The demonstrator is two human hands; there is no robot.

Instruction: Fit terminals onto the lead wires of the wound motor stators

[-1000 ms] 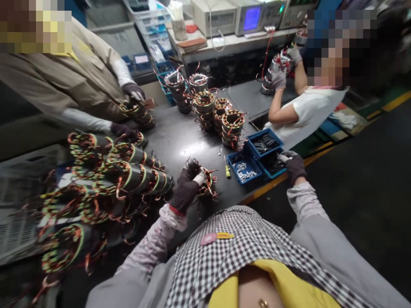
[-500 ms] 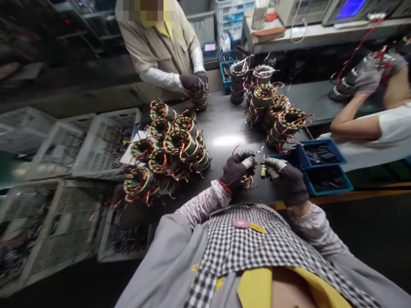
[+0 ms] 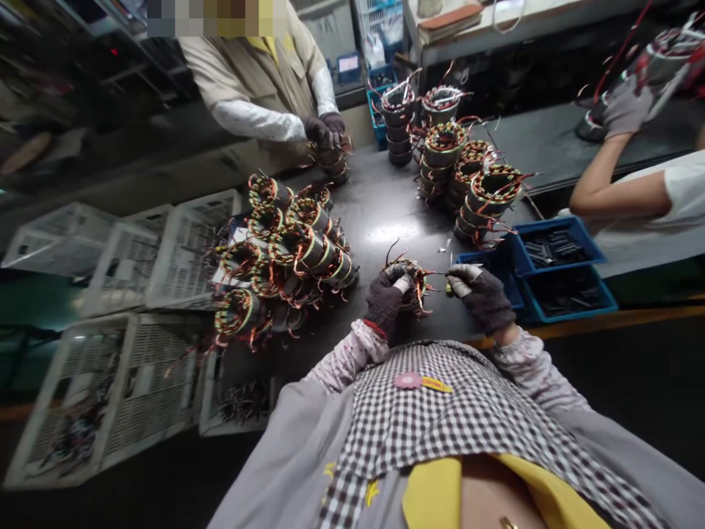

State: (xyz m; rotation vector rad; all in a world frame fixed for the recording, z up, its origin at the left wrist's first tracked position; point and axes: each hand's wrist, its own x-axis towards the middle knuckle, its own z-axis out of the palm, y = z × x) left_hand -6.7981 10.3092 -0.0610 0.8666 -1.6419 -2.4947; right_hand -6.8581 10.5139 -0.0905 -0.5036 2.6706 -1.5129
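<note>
My left hand, in a dark glove with pale fingertips, is closed on the near left side of a wound motor stator on the dark table. Coloured wire leads stick out around its ring. One lead stretches right toward my right hand, whose gloved fingers are pinched together. In them is a thin tool with a yellow-green handle, its narrow shaft pointing up. Whether the fingertips also grip the lead's end is too small to tell.
Piled stators lie left, and stacked stators stand at the back right. Blue bins with dark parts sit right. White crates line the left. A co-worker's gloved hands hold a stator opposite; another person's arm is at right.
My left hand has shifted left and the stator's ring now shows. The gap between my hands is wider, with a lead stretched across it. The view has shifted slightly.
</note>
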